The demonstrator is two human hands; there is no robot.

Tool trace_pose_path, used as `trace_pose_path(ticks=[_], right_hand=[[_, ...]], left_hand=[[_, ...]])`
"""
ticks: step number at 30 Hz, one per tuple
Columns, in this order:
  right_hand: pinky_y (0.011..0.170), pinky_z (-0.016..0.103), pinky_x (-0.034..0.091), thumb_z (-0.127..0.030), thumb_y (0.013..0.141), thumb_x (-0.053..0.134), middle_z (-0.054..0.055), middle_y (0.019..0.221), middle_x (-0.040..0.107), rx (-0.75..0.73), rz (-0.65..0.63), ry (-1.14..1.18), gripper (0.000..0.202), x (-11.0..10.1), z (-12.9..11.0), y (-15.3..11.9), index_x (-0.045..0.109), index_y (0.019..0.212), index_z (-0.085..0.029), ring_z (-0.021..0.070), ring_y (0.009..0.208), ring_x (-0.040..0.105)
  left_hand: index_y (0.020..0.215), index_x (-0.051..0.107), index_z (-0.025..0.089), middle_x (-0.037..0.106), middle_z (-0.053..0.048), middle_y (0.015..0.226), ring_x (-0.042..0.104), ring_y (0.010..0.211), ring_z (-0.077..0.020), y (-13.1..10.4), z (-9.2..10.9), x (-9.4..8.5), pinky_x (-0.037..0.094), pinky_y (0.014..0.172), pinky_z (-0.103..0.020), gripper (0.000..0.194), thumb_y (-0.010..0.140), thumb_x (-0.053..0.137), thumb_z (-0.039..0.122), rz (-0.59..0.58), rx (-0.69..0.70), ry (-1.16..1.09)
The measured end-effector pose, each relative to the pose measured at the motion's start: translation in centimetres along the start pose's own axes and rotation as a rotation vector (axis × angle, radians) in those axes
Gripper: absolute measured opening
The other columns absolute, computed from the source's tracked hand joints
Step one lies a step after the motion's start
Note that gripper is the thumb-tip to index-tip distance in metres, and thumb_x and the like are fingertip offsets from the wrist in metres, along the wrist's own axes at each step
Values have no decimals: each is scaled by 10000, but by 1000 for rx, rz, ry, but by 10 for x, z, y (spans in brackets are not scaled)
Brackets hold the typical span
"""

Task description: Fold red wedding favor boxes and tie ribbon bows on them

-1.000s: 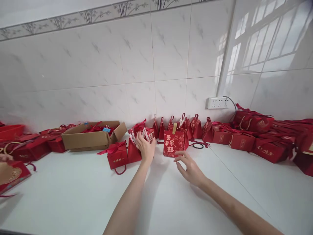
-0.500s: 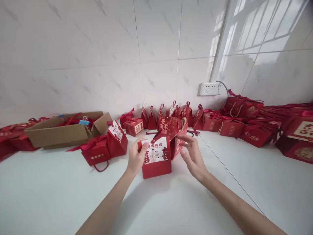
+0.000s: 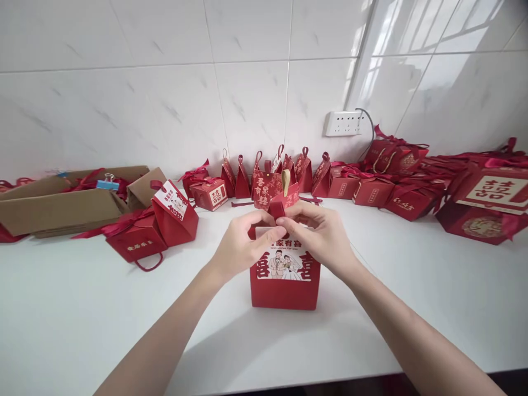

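A red gift box [image 3: 284, 294] stands upright in front of me, its white label with a printed couple facing me. A red ribbon loop [image 3: 276, 208] rises from its top. My left hand [image 3: 247, 239] pinches the top at the left of the loop. From the right, my right hand [image 3: 319, 234] pinches the same top edge beside the loop, thumb near the left thumb. Just behind stand patterned red boxes [image 3: 264, 190], one with a gold loop [image 3: 286, 182], partly hidden by my hands.
On the left are two red boxes [image 3: 175, 217] and a cardboard box [image 3: 61, 206] holding red items and a blue clip [image 3: 108, 182]. Several red boxes [image 3: 373, 192] line the wall and right side. A socket strip [image 3: 343, 124] is on the wall.
My right hand has left the patterned box behind and come to the labelled box's top. My left hand has shifted from its side to the top. The view has tilted down.
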State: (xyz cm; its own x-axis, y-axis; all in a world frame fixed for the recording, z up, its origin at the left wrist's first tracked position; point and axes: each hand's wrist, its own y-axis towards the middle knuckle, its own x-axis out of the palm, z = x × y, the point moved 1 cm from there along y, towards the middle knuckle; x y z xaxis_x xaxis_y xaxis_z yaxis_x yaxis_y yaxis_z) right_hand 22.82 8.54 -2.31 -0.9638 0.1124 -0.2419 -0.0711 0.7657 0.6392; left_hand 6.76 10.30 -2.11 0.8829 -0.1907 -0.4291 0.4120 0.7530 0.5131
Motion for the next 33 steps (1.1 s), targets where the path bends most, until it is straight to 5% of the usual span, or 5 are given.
trace_pose_path(ticks=[12, 16, 23, 28, 33], right_hand=[[786, 357, 501, -172, 775, 689, 69, 947, 604, -453, 175, -258, 210, 4, 13, -32, 574, 949, -199, 200, 921, 588], [894, 476, 418, -138, 771, 670, 76, 971, 556, -411, 371, -549, 114, 11, 17, -37, 600, 826, -209, 251, 1005, 557], [735, 334, 511, -691, 756, 534, 78, 936, 626, -163, -279, 69, 533, -25, 24, -22, 600, 910, -184, 201, 833, 616], [531, 209, 432, -330, 883, 552, -6, 671, 592, -3, -210, -29, 198, -31, 21, -20, 586, 762, -177, 97, 584, 524], [487, 209, 428, -259, 855, 562, -5, 660, 612, 15, -220, 86, 145, -17, 16, -26, 611, 746, -176, 101, 561, 540]], left_hand=[[677, 536, 178, 490, 50, 573, 431, 498, -59, -32, 4, 30, 377, 485, -200, 167, 818, 613, 132, 498, 330, 296], [880, 580, 175, 575, -14, 752, 540, 663, -108, -36, 11, 27, 447, 603, -238, 195, 934, 425, 280, 310, 157, 315], [1270, 526, 129, 536, -150, 1138, 500, 1020, -250, -44, 7, 29, 423, 833, -393, 643, 918, 221, 573, 55, 259, 440], [1181, 584, 168, 547, -115, 1065, 489, 1014, -233, -42, 0, 24, 365, 882, -401, 419, 922, 386, 432, 195, 457, 623], [1096, 571, 200, 623, -61, 1044, 585, 945, -184, -33, 9, 17, 488, 784, -308, 316, 800, 620, 301, 294, 133, 216]])
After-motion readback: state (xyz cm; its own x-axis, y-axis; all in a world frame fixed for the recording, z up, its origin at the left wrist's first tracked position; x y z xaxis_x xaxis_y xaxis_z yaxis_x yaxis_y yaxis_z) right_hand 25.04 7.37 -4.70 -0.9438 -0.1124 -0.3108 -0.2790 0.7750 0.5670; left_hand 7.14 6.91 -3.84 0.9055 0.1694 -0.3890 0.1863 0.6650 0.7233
